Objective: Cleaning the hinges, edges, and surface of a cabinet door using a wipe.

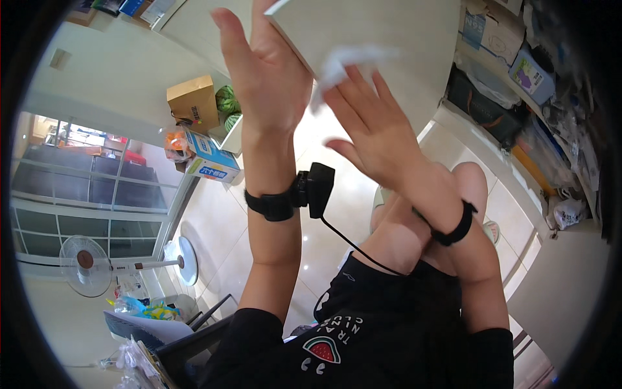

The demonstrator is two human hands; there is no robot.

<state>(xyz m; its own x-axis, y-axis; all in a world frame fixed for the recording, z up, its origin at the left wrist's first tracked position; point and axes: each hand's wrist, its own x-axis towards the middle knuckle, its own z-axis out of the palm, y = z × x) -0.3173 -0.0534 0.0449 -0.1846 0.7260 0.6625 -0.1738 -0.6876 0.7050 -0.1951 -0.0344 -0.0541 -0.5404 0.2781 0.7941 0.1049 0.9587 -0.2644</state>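
My left hand (269, 81) is raised at the upper middle, palm in view and thumb stretched away. Most of its fingers pass behind the edge of a pale flat panel (395, 29) or out of the picture. Whether they touch the panel I cannot tell. Just right of it, my right hand (379, 126) holds a thin white cloth or tissue (350, 61) under its fingertips, over the panel's lower part. The fingers are extended, and motion blurs the cloth.
Crowded shelves (531, 84) line the right side. At left lie a cardboard box (210, 155), a brown paper bag (193, 104) and watermelons (227, 99). A standing fan (86, 266) and a black chair-like frame (194, 340) are at lower left. A black cable hangs from my left wrist device (317, 189).
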